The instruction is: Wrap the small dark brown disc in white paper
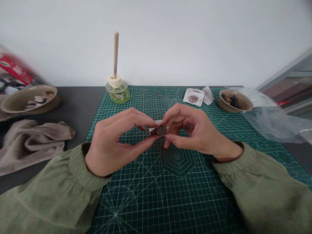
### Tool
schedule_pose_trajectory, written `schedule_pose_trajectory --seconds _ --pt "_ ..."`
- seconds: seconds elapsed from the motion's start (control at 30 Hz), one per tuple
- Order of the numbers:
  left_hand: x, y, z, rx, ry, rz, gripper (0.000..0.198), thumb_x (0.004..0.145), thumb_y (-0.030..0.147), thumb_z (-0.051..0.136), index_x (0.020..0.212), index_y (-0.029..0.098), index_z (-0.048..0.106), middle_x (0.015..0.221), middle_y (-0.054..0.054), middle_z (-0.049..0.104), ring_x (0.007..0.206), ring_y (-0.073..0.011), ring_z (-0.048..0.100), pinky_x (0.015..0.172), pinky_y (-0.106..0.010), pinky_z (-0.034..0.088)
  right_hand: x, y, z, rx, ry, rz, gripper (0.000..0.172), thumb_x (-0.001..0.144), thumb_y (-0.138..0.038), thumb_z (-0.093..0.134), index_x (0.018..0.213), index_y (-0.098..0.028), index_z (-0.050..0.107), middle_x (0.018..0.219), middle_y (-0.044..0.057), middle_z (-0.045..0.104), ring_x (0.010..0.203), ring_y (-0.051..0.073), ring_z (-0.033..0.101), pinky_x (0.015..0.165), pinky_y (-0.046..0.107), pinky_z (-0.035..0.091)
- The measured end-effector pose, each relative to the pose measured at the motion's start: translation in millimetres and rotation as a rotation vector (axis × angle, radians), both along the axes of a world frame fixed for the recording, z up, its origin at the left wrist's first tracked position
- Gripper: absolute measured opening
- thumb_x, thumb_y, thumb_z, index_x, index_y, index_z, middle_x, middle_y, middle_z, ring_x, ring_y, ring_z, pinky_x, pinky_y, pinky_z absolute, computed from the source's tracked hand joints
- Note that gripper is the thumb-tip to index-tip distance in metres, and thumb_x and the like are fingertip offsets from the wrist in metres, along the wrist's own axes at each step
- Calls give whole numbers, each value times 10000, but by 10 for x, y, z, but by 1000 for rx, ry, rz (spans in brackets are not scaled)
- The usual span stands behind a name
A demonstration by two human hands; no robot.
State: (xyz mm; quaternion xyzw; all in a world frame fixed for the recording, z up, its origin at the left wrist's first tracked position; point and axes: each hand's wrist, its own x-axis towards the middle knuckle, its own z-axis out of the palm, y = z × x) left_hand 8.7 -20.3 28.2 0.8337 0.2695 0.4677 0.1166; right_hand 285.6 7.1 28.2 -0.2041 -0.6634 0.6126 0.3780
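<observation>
Dark round disc point(161, 130), tilted, w/ white paper point(153, 129) behind, pinched mid-air.

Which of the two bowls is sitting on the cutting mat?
The tan bowl at the far right of the green cutting mat, holding dark pieces. The other bowl sits off the mat on the dark tabletop.

The left hand point(119, 139) and right hand point(192, 130) partly hide a flat dark round disc point(161, 130) and a white paper strip point(152, 130); neither's material can be told. A blurred red-and-white printed package point(14, 73) is cut off by the left edge, a clear plastic sheet point(273, 120) by the right. Dark pieces point(232, 101) in a tan ceramic bowl point(245, 105) are too small to tell.
</observation>
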Motion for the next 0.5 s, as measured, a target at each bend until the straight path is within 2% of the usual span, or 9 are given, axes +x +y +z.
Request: schedule_pose_trajectory --seconds 0.2,0.5 --pt "6 -6 16 16 4 13 224 1146 192 965 1282 325 848 1185 -5 953 998 -208 917 854 -370 784 4 -7 14 -6 29 7 422 941 -32 1060 1227 -204 802 1047 3 964 803 159 959 660 168 706" --pt "-1 -34 33 46 17 30 218 1161 237 964 1299 352 840 1179 17 947 999 -204 914 802 -377 760 -2 -2 18 -13 28 21 393 968 -123 1096 1226 -203 812 1057 16 963 800 176 960 644 180 709"
